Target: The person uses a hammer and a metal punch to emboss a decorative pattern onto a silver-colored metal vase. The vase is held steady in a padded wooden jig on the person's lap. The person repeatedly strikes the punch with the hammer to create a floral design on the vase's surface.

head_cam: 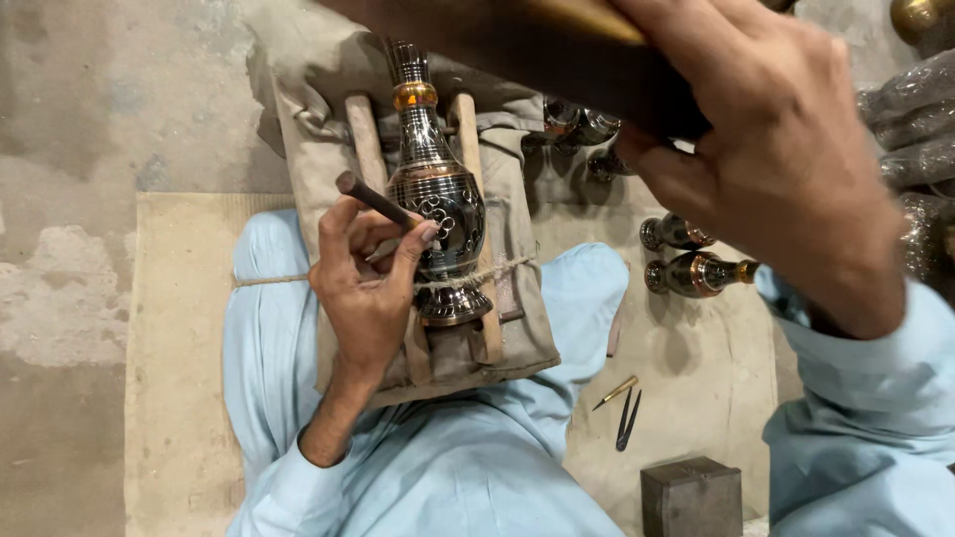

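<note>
Item: metal vase, dark with engraved silver scrollwork and an amber band at the neck. It lies lengthwise on a cloth-wrapped cradle across your lap, held between two wooden rails and lashed down by a cord over its lower body.

Handling, by judgement: rigid, likely fairly heavy for its size, with a polished and probably slippery surface that marks easily. Take it at the narrow neck or the flared foot, not the decorated belly.

Left hand: fingers closed in a pen grip on a dark chisel, tip set against the vase's belly; fingertips rest beside the metal.

Right hand: raised above the vase and very near the camera, fingers clenched round a dark wooden mallet or handle, blurred.

Right of the vase, on the floor mat: several similar small vases, two loose punches and a metal block.
</note>
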